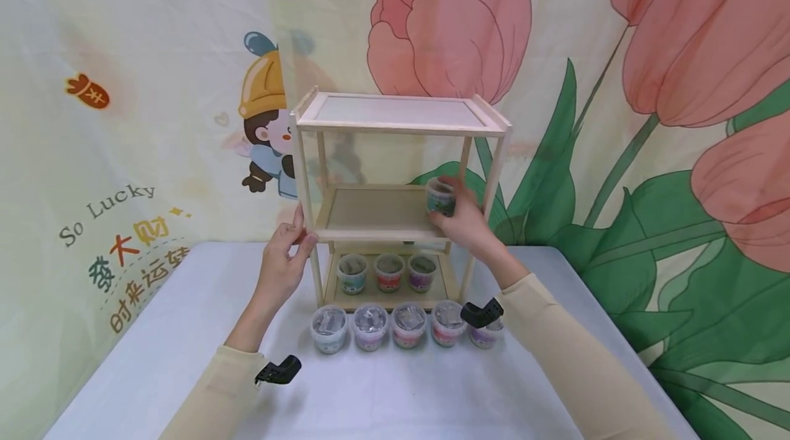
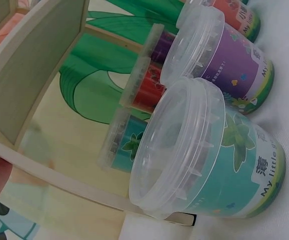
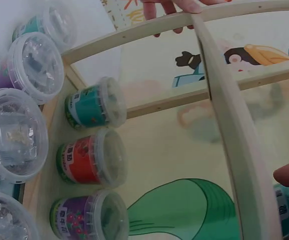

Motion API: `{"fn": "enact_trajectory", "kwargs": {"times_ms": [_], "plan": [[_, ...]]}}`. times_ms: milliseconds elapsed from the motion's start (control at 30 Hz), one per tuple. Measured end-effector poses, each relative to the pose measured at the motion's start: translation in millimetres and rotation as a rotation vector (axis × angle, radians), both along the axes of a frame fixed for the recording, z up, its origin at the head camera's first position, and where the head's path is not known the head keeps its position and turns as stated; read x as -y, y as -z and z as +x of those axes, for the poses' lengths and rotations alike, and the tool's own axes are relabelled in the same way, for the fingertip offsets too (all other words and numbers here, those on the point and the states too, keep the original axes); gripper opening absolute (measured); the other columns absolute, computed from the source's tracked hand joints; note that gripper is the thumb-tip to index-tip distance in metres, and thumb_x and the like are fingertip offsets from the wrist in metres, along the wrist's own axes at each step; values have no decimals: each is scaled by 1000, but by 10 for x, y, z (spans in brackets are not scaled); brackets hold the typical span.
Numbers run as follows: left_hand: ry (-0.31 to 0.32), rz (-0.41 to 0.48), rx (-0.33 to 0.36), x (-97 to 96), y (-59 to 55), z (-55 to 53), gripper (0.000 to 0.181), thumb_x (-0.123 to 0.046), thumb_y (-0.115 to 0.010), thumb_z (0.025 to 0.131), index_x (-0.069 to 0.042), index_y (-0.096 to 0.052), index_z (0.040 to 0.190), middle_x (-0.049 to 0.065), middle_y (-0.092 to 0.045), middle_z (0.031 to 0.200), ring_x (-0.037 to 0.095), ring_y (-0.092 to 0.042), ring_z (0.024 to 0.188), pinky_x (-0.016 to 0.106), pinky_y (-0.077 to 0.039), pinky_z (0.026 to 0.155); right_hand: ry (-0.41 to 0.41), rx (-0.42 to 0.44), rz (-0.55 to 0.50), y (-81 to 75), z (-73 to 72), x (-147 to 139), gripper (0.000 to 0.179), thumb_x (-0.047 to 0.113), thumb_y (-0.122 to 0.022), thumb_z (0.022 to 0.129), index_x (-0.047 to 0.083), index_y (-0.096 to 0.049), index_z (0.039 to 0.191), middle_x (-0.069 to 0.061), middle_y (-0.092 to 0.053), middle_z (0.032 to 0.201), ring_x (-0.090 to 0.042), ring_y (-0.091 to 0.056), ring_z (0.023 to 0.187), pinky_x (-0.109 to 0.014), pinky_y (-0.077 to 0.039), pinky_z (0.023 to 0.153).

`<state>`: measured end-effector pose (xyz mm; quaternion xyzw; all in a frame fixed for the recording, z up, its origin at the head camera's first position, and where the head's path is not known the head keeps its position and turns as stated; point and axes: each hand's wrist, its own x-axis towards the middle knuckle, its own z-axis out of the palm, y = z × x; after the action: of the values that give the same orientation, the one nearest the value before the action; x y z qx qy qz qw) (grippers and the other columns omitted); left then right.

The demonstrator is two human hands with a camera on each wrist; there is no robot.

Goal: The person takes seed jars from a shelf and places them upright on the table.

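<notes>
From the head, we see the left hand (image 1: 284,256), partly closed, holding the front post (image 1: 302,173) at 9 o'clock on the wooden rack (image 1: 395,129). At 3 o'clock, the right hand (image 1: 467,222) curls round a blue-green tub (image 1: 439,199) by the middle shelf (image 1: 382,210). 3 small tubs (image 1: 389,273) sit on the bottom shelf (image 1: 387,301); 5 front tubs (image 1: 410,325) stand on the bench (image 1: 382,399) at 6 o'clock.

From the left wrist, we see 1 front tub up close at 4 o'clock.

From the right wrist, the gripped tub peeks in at 4 o'clock.
</notes>
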<state>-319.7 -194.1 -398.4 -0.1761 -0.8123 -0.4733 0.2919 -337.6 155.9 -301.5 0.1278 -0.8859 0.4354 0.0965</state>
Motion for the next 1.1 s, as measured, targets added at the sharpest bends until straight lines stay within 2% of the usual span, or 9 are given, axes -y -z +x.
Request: {"fn": "enact_trajectory", "kwargs": {"times_ms": [133,300,500,633,767,933,1100], "plan": [[-8,-8,1,-3,-9,-7,67,-14,-68,105,-10,-37,164,15,-56,101,28,-64,102,9,-46,78,9,-34,7,49,-38,2,68,13,-66,103,21,-35,162,-27,-40,152,-41,-52,127,-57,-49,101],[-16,-2,-6,2,-5,-12,66,-13,-68,105,-11,-37,164,15,-56,101,22,-60,98,9,-46,79,-29,-101,-7,80,-58,6,61,8,-66,103,18,-42,158,-24,-47,149,-38,-54,123,-53,-49,97],[-20,1,-19,-11,-7,-15,66,-9,-69,104,-9,-39,162,16,-57,100,27,-63,101,12,-47,81,-63,-172,13,112,-53,-14,59,9,-69,102,15,-46,156,-21,-51,149,-36,-57,124,-52,-52,95],[-16,0,-14,-16,-5,-13,66,-9,-68,104,-8,-38,163,16,-57,101,31,-64,103,11,-46,83,-112,-201,-16,95,-9,-9,58,6,-70,101,13,-47,154,-18,-52,149,-34,-60,122,-50,-56,93],[-12,-5,-7,-18,-4,-8,67,-12,-68,105,-9,-37,164,16,-57,102,32,-64,104,10,-47,82,-185,-245,-44,35,93,8,59,2,-72,99,10,-50,153,-17,-54,147,-33,-58,130,-51,-54,103],[-18,-21,-14,-11,0,-6,66,-13,-67,105,-10,-37,164,16,-57,102,33,-65,103,13,-47,81,-265,-271,-63,-50,299,-7,61,-3,-75,96,9,-52,151,-13,-57,146,-31,-59,130,-50,-54,107],[-22,-35,-25,-2,5,-3,66,-12,-68,105,-9,-37,164,16,-57,102,35,-66,102,16,-47,80,-272,-253,-67,-55,531,-133,64,-6,-76,94,10,-53,150,-13,-56,147,-31,-60,131,-46,-54,107]]}}
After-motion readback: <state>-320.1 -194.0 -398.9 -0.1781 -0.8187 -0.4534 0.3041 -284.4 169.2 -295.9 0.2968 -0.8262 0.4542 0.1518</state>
